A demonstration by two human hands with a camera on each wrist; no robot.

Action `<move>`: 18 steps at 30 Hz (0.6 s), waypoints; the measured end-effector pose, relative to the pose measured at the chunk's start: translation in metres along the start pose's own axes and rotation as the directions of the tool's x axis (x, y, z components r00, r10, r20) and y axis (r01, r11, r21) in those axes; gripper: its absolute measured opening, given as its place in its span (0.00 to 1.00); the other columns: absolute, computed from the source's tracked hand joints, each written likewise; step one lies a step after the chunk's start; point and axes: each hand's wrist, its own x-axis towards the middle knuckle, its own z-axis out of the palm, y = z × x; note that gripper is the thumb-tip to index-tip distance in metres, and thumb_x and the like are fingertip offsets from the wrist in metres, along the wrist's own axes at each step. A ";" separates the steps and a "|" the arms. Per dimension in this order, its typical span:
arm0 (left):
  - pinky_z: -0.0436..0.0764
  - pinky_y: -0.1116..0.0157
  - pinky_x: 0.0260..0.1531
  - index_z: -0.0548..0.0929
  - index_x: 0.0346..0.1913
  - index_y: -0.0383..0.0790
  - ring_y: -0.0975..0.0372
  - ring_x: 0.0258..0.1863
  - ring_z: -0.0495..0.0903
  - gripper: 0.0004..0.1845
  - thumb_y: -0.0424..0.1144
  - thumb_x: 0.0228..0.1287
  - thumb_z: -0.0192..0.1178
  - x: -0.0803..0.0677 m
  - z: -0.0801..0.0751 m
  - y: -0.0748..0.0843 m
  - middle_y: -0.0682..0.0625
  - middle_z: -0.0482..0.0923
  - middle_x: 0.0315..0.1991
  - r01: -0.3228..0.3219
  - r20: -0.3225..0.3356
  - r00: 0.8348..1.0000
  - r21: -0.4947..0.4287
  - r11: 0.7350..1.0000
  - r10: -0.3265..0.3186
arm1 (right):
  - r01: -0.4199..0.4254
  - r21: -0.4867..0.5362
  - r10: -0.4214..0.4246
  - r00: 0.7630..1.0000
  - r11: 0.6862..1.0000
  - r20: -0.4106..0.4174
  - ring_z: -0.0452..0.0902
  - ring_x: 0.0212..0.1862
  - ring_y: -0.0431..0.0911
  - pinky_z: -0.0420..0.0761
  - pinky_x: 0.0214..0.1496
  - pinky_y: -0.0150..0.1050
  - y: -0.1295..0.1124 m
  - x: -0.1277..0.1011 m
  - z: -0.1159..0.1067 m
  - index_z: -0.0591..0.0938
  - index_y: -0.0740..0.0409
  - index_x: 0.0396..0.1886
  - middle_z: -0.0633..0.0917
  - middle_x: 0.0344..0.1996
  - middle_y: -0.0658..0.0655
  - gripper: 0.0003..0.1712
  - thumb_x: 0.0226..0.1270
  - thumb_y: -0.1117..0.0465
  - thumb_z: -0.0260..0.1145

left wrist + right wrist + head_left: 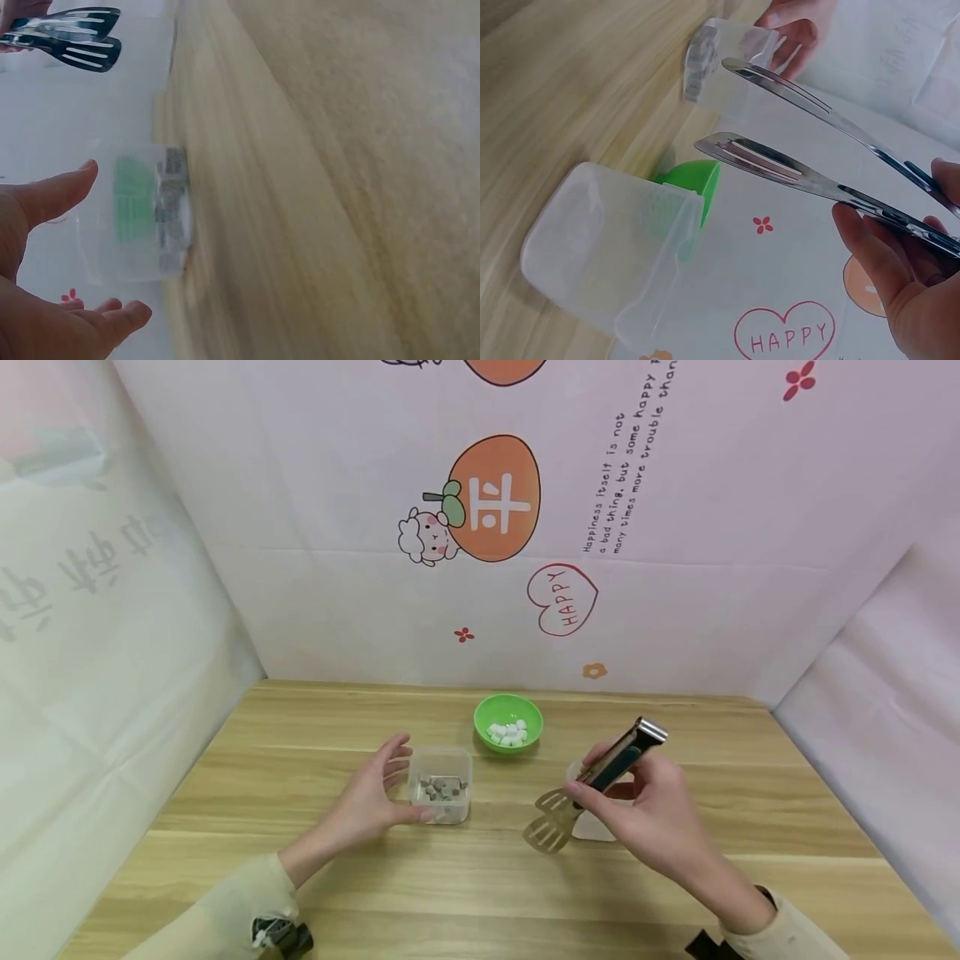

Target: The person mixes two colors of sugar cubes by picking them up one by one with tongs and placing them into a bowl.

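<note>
My right hand (660,814) grips a pair of metal tongs (551,827) with slotted, spatula-like ends. Those ends stand apart above the table in the right wrist view. A see-through plastic box (442,760) holding several small grey-brown chunks (442,788) sits beside my left hand (363,797). Thumb and fingers of that hand are spread at either side of the box, the thumb by its near wall. Partly hidden behind my right hand is a second see-through box (592,247), standing under and beside the tongs.
A green bowl (489,710) with several white pieces (507,732) stands farther back, between the two boxes. The wooden table (480,893) ends at a printed cloth wall (337,610). Pale cloth also hangs along both sides.
</note>
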 end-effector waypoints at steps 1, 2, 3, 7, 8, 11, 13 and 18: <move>0.70 0.44 0.74 0.56 0.81 0.31 0.36 0.72 0.69 0.63 0.32 0.45 0.86 0.000 0.000 -0.002 0.31 0.68 0.73 0.006 0.007 1.000 0.002 1.000 -0.006 | 0.001 0.010 -0.001 1.000 1.000 0.002 0.88 0.36 0.45 0.93 0.34 0.41 -0.001 0.001 0.001 0.83 0.60 0.42 0.86 0.35 0.53 0.16 0.59 0.73 0.80; 0.69 0.44 0.74 0.55 0.81 0.30 0.36 0.72 0.68 0.63 0.32 0.46 0.86 0.001 0.000 -0.004 0.30 0.68 0.73 0.009 0.015 1.000 0.005 1.000 -0.009 | 0.004 0.018 -0.004 1.000 1.000 0.004 0.88 0.36 0.45 0.92 0.34 0.41 -0.002 0.002 0.002 0.83 0.59 0.42 0.86 0.35 0.54 0.16 0.59 0.73 0.80; 0.69 0.44 0.74 0.55 0.82 0.29 0.36 0.72 0.68 0.63 0.32 0.46 0.86 0.001 0.000 -0.006 0.30 0.67 0.73 0.010 0.026 1.000 0.006 1.000 -0.011 | 0.009 0.028 -0.009 1.000 1.000 0.005 0.88 0.35 0.45 0.92 0.33 0.41 -0.002 0.004 0.003 0.83 0.60 0.42 0.87 0.35 0.54 0.16 0.59 0.73 0.80; 0.66 0.47 0.75 0.52 0.82 0.29 0.38 0.75 0.65 0.64 0.32 0.47 0.85 0.004 0.000 -0.012 0.29 0.64 0.76 0.020 0.072 0.997 0.000 1.000 -0.020 | 0.022 0.064 -0.022 1.000 0.998 0.008 0.88 0.33 0.45 0.92 0.32 0.41 -0.004 0.008 0.007 0.82 0.64 0.42 0.87 0.34 0.55 0.16 0.58 0.75 0.80; 0.66 0.47 0.75 0.52 0.83 0.30 0.38 0.75 0.65 0.64 0.32 0.47 0.85 0.005 0.000 -0.013 0.29 0.63 0.76 0.018 0.079 0.997 0.000 1.000 -0.018 | 0.025 0.069 -0.026 1.000 0.997 0.007 0.88 0.33 0.46 0.92 0.32 0.42 -0.004 0.009 0.008 0.82 0.65 0.42 0.87 0.34 0.55 0.17 0.57 0.75 0.80; 0.65 0.47 0.76 0.52 0.83 0.31 0.38 0.75 0.64 0.65 0.32 0.47 0.85 0.007 -0.001 -0.014 0.30 0.62 0.77 0.012 0.086 0.996 -0.003 1.000 -0.012 | 0.025 0.082 -0.026 1.000 0.996 0.005 0.88 0.33 0.46 0.92 0.32 0.41 -0.005 0.013 0.010 0.82 0.66 0.42 0.87 0.34 0.56 0.17 0.57 0.75 0.80; 0.64 0.47 0.76 0.52 0.83 0.31 0.39 0.75 0.65 0.65 0.31 0.46 0.85 0.009 -0.002 -0.014 0.31 0.63 0.77 0.005 0.088 0.996 -0.007 1.000 -0.005 | 0.016 0.086 -0.016 1.000 0.996 0.000 0.88 0.33 0.46 0.92 0.31 0.40 -0.005 0.016 0.012 0.82 0.65 0.42 0.86 0.35 0.56 0.16 0.58 0.75 0.80; 0.63 0.48 0.77 0.54 0.82 0.31 0.39 0.76 0.64 0.64 0.30 0.45 0.84 0.013 -0.003 -0.014 0.31 0.62 0.77 -0.005 0.120 0.993 -0.037 0.999 0.009 | -0.004 0.104 0.006 1.000 0.995 -0.016 0.88 0.32 0.46 0.92 0.31 0.39 -0.004 0.021 0.014 0.82 0.67 0.42 0.86 0.34 0.58 0.16 0.58 0.76 0.79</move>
